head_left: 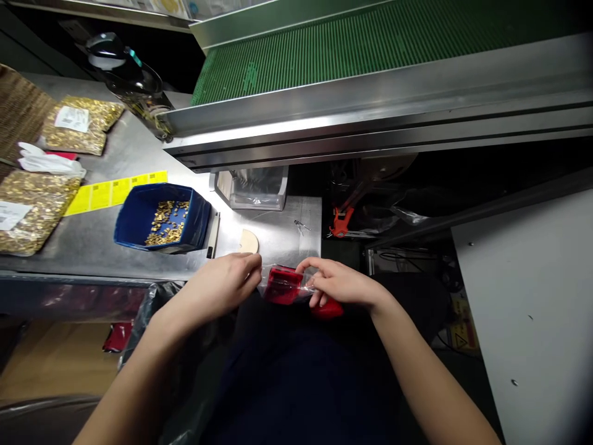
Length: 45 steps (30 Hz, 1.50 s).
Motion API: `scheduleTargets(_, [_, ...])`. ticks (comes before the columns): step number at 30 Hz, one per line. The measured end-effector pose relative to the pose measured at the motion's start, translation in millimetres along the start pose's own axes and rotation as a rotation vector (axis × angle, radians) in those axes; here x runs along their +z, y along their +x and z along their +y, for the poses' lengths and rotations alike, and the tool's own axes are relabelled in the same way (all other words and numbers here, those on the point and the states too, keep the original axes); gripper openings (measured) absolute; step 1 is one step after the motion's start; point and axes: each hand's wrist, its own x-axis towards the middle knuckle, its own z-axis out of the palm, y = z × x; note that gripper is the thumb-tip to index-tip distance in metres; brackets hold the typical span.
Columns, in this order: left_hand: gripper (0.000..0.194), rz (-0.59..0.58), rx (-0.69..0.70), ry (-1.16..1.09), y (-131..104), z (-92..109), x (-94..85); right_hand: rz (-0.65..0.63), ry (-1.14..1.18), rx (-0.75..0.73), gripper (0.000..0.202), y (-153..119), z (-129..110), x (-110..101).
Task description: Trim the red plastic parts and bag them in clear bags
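A clear plastic bag (264,285) with a red box-shaped piece (283,285) in it is stretched between my two hands, just off the near edge of the metal bench. My left hand (231,278) is closed, pinching the left end of the bag. Curled fingers of my right hand (336,281) grip the bag's right end. Under that hand shows a second red piece (328,309); whether it is held I cannot tell. A cream half-round piece (249,241) lies on the bench right by my left fingers. Small metal pieces (302,226) lie farther right.
Left on the bench stands a blue bin (130,216) with small brass parts, near a yellow label strip (102,194) and bags of brass parts (34,207). A clear bin (257,201) sits below the green conveyor (324,55). A bottle (139,93) stands at its end.
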Motion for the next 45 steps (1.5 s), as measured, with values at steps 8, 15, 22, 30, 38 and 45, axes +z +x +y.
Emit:
scheduleTargets(8, [0.026,-0.152,0.022,-0.642,34.4,-37.3,-0.6,0.181,0.245,-0.089,0.032,28.4,18.3,-3.0])
scheduleTargets(15, [0.027,-0.018,-0.231,-0.933,58.3,-60.4,52.3,0.332,0.380,-0.067,0.031,57.9,38.0,-11.3])
scheduleTargets(22, [0.035,0.203,-0.332,-0.902,62.8,-56.4,73.5,0.403,0.312,-0.054,0.026,83.0,39.2,-16.7])
scheduleTargets(30, [0.048,0.217,-0.233,-0.793,66.3,-53.1,74.5,0.424,0.045,-0.094,0.039,75.4,43.4,-18.0])
scheduleTargets(38, [0.024,0.364,-0.294,-0.586,66.6,-34.0,76.3,0.708,-0.373,-0.052,0.020,68.9,21.9,12.6])
scheduleTargets(45, [0.020,0.300,-0.278,-0.531,62.2,-9.2,80.3,0.672,-0.451,-0.003,0.019,81.8,19.0,40.6])
